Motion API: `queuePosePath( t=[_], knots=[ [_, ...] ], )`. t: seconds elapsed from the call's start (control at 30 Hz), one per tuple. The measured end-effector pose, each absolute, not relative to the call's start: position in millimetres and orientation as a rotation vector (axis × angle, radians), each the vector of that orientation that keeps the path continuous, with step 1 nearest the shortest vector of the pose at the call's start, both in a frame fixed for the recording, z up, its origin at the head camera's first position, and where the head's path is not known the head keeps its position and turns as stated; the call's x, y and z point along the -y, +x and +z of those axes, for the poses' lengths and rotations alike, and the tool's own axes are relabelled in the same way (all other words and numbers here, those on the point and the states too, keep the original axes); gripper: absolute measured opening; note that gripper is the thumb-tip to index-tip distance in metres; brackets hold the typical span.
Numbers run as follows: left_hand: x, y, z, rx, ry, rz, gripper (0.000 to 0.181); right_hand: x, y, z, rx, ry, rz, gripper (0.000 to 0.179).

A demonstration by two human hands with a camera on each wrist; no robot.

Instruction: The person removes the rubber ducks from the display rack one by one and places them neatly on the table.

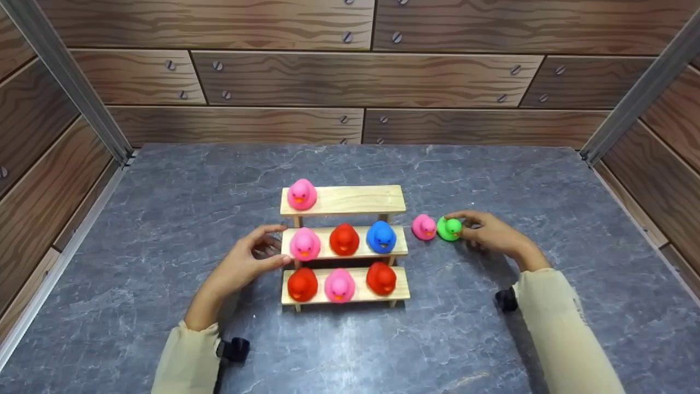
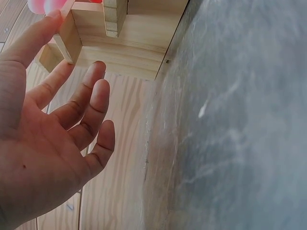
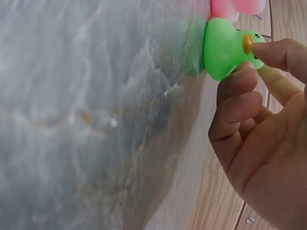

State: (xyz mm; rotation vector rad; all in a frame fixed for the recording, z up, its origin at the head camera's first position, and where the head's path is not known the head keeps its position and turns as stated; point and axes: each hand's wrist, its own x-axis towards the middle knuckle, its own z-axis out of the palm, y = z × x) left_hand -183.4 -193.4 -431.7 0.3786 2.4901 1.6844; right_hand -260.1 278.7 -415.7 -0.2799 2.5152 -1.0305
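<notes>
Head view: right hand (image 1: 490,234) pinches green duck (image 1: 447,229), beak and long axis near-right; left hand (image 1: 242,265) grips shelf (image 1: 325,236).

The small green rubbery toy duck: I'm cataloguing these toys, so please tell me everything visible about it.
The small green rubbery toy duck looks smooth, with a plump body, rounded head, orange-yellow beak and dark eyes. It is upright, apparently resting on the grey marbled tabletop, right of the three-tier pale wooden stand. A pink rubbery toy duck is close beside it; whether they touch is unclear. The person's bare right hand pinches it, the thumb at its face by the beak.
</notes>
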Motion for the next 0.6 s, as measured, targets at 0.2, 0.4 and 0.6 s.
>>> queuePosePath(
  t=[0.2,0.4,0.6],
  knots=[
    [193,-183,-430,-2.487,0.372,1.680,0.053,-279,-258,-414,-2.517,-0.300,-1.065,0.045],
    [194,-183,-430,-2.490,0.376,1.673,0.054,-280,-255,-409,-2.522,-0.306,-1.120,0.047],
    [193,-183,-431,-2.483,0.380,1.687,0.054,-280,-250,-402,-2.518,-0.297,-1.168,0.050]
  ],
)
